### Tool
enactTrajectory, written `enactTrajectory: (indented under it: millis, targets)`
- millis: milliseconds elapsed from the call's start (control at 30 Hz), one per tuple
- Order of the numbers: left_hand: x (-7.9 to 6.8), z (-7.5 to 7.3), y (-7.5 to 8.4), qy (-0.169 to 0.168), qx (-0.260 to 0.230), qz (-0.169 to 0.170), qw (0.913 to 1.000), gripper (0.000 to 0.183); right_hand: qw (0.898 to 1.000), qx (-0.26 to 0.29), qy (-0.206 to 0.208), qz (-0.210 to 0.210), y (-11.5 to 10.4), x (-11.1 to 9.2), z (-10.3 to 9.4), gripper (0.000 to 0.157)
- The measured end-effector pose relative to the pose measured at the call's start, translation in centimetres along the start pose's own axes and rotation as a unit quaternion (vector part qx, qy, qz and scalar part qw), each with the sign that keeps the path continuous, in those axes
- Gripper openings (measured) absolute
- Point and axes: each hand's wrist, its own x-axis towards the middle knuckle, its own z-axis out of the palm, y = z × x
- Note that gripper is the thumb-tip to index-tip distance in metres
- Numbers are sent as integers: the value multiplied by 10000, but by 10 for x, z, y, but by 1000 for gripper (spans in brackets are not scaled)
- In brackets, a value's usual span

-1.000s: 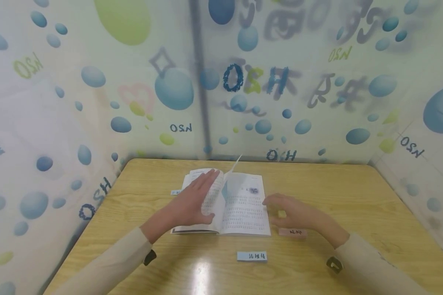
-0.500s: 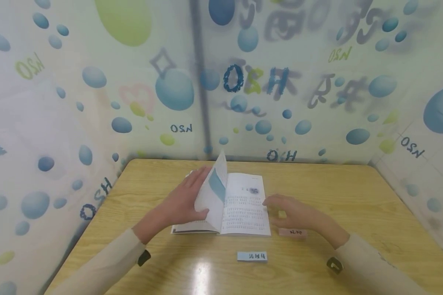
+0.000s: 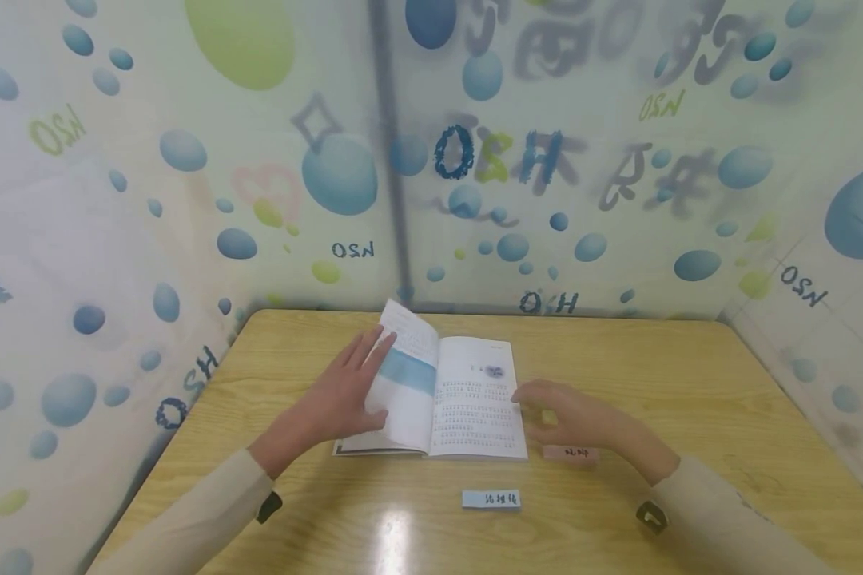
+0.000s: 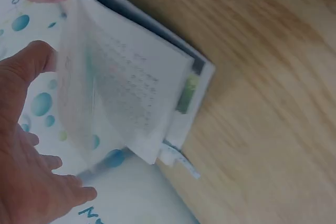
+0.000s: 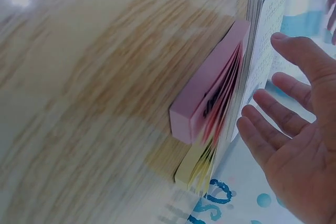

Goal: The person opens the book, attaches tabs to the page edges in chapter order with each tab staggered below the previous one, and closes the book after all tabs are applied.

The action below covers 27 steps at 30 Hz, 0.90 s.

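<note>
An open book [image 3: 475, 399] lies on the wooden table, its right-hand page of printed text flat. A loose page [image 3: 408, 375] with a blue band stands raised over the left half, leaning left. My left hand [image 3: 331, 403], fingers spread, is at this page's outer edge; the page [image 4: 76, 87] is blurred beside the thumb in the left wrist view. Relaxed and holding nothing, my right hand [image 3: 575, 415] hovers at the book's right edge. Below its fingers are a pink sticky-note pad [image 5: 210, 82] and a yellow sticky-note pad [image 5: 191, 166], both beside the book.
A light blue sticky-note pad [image 3: 491, 500] with handwriting lies in front of the book. A pale blue strip [image 4: 181, 160] pokes out beyond the book's left side. Behind the wooden table [image 3: 654, 359] hangs a patterned curtain [image 3: 590, 200].
The loose page has swung from upright near the spine over to the left, showing its blue band. My left hand has moved left and slightly down. My right hand has stayed put.
</note>
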Motion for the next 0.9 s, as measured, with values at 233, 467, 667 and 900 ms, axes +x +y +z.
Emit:
enactTrajectory:
  millis: [233,467,667,900]
  targets:
    - [-7,25,-14,-31,146,151,9998,105,9997,183,-147,116,-5,3,2,46]
    - [-4,34,-10,-340,15,573,9978,81,9988,320,-240,265,-10,9,6,45]
    - [9,38,9,-769,-248,746,9939,58,9996,118,-198,188,-17,17,18,46]
    - [22,50,25,-1384,-218,388,9894,52,9998,112,-139,-134,-29,28,33,42]
